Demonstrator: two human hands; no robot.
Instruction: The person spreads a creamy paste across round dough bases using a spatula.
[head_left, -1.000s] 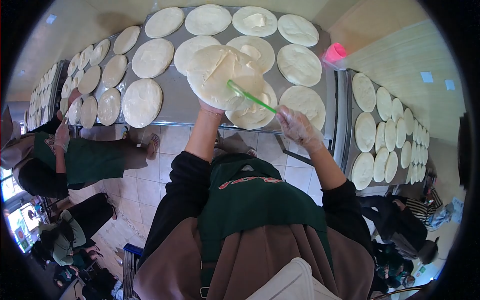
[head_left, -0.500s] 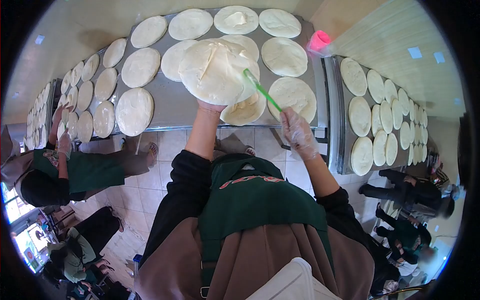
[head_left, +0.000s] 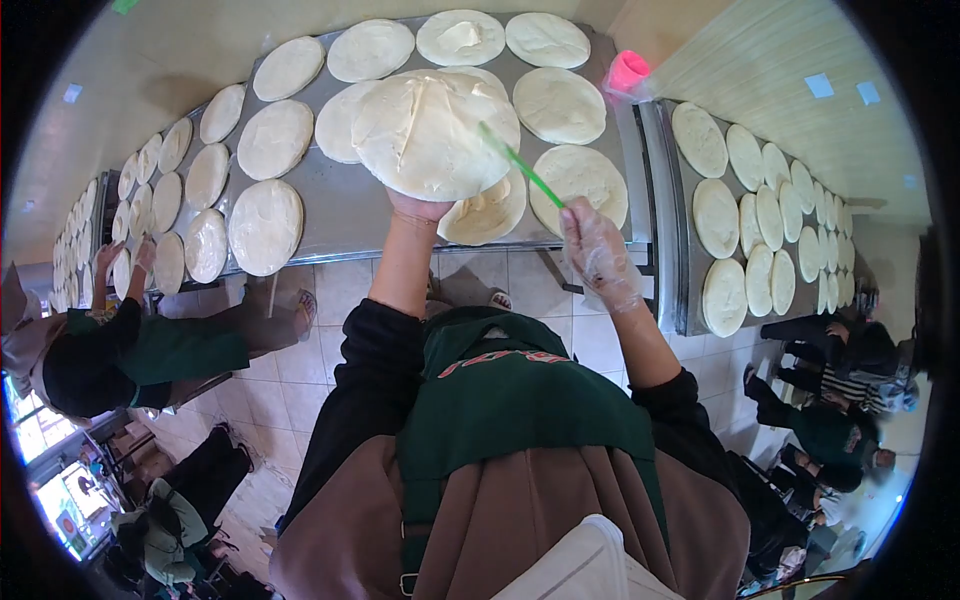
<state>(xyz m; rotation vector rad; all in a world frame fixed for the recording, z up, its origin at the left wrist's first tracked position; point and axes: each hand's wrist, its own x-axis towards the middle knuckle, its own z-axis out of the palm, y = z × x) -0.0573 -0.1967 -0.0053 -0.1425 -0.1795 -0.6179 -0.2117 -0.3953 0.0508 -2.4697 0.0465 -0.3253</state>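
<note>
My left hand (head_left: 420, 206) holds up a pale round flatbread (head_left: 425, 135) from below, its fingers hidden underneath. A cream-coloured spread with ridges and a raised fold covers its top. In a clear plastic glove, my right hand (head_left: 598, 255) grips the handle of a green spatula (head_left: 540, 185). The spatula's blade, slightly blurred, lies at the right part of the held flatbread. Under its right edge, another flatbread (head_left: 484, 218) shows partly on the metal table (head_left: 330, 235). A round on the back row carries a dollop of cream (head_left: 467, 35).
Flatbreads cover much of the table. A pink container (head_left: 629, 70) stands at its right back corner. Another loaded table (head_left: 662, 200) is on the right. A co-worker (head_left: 165, 345) in a green apron works at the left; more people (head_left: 835, 430) are at the lower right.
The spatula's blade has moved slightly up and left over the flatbread. My view has shifted a little. The co-worker's hands at the left have moved over the flatbreads there.
</note>
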